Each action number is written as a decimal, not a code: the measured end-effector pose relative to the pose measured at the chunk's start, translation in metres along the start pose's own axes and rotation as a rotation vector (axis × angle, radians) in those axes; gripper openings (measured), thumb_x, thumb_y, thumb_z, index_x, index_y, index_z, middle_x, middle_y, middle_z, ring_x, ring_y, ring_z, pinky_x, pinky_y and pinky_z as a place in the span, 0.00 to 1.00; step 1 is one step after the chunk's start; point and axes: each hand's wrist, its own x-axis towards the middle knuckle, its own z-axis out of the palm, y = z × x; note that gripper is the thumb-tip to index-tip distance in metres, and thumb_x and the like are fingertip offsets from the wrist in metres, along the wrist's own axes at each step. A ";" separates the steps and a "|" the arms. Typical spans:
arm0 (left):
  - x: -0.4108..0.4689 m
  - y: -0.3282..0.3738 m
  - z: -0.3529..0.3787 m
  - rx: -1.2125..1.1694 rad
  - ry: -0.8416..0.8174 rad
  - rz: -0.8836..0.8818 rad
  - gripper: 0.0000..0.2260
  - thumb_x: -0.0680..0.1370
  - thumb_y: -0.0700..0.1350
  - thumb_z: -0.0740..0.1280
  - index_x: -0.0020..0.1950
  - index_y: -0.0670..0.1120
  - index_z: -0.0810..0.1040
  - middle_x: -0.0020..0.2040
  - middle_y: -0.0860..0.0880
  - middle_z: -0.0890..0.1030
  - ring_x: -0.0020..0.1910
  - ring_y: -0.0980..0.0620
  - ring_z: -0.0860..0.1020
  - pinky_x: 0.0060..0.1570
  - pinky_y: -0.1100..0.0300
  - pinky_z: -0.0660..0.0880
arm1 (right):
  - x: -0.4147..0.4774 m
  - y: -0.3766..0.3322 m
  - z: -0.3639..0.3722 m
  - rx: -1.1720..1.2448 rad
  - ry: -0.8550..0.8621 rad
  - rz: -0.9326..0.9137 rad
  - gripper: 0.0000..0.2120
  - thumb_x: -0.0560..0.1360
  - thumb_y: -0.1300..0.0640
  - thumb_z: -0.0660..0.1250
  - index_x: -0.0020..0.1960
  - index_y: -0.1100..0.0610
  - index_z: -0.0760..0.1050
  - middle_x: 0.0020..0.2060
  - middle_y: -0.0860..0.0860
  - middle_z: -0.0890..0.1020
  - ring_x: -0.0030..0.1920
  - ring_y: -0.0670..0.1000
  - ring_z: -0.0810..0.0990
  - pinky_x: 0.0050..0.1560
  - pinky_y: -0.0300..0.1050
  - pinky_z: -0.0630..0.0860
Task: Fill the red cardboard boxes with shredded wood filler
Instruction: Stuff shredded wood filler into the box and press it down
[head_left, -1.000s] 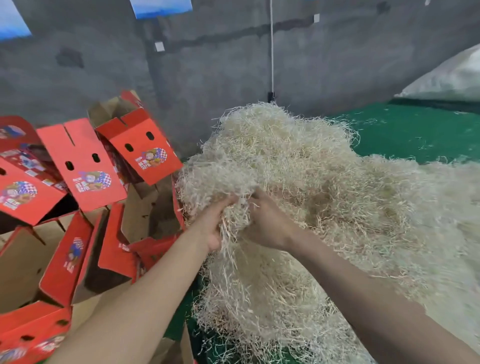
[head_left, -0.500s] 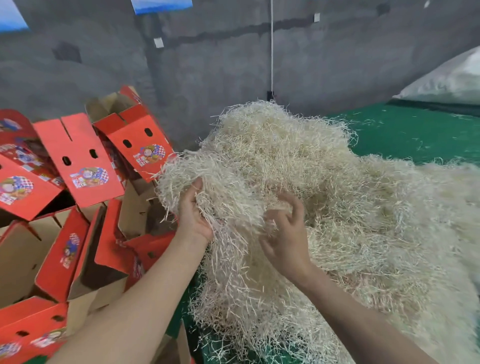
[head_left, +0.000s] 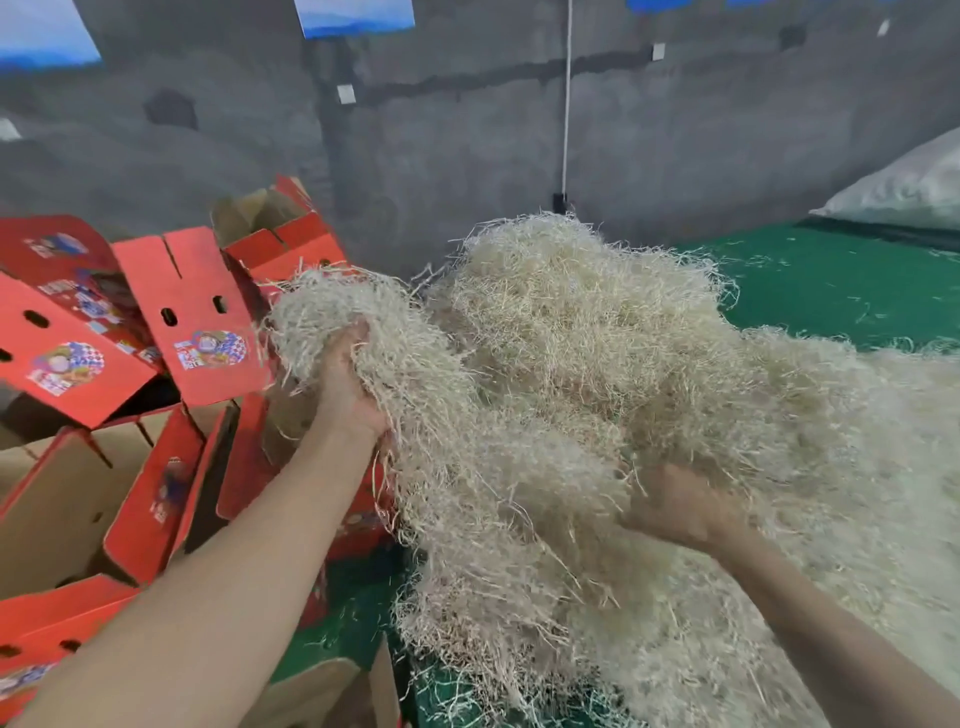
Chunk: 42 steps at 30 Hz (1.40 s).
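Observation:
A big heap of pale shredded wood filler covers the green surface in the middle and right. My left hand is raised at the heap's left edge and grips a tuft of filler, which drapes over its fingers. My right hand is pushed into the lower heap, its fingers buried in the strands. Red cardboard boxes with cartoon stickers lie jumbled at the left, several with open flaps showing brown insides.
A grey concrete wall runs close behind the heap and boxes. Green matting stretches to the back right, where a white sack lies. A white cord hangs down the wall.
My hands have parted. The left one lifted a tuft up and to the left toward the boxes. The right one dropped lower and dug into the heap.

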 end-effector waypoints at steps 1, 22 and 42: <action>-0.003 -0.004 0.002 0.033 0.031 -0.017 0.14 0.74 0.45 0.65 0.29 0.47 0.82 0.33 0.48 0.83 0.32 0.48 0.82 0.31 0.54 0.79 | 0.005 -0.019 -0.017 0.075 0.016 -0.091 0.16 0.69 0.48 0.70 0.53 0.52 0.72 0.50 0.44 0.75 0.45 0.47 0.78 0.52 0.46 0.76; -0.001 0.021 0.000 0.023 -0.053 -0.042 0.13 0.74 0.51 0.63 0.49 0.44 0.79 0.47 0.44 0.80 0.48 0.45 0.78 0.60 0.48 0.71 | 0.032 -0.018 0.008 0.131 -0.093 0.109 0.28 0.74 0.60 0.66 0.69 0.68 0.59 0.44 0.54 0.78 0.37 0.46 0.76 0.37 0.34 0.75; -0.019 -0.023 0.000 1.597 -0.193 0.322 0.15 0.74 0.32 0.64 0.60 0.39 0.74 0.56 0.39 0.77 0.58 0.40 0.75 0.52 0.58 0.68 | 0.046 -0.124 -0.014 0.519 0.497 -0.216 0.17 0.73 0.70 0.61 0.60 0.61 0.74 0.43 0.54 0.82 0.37 0.49 0.79 0.34 0.33 0.73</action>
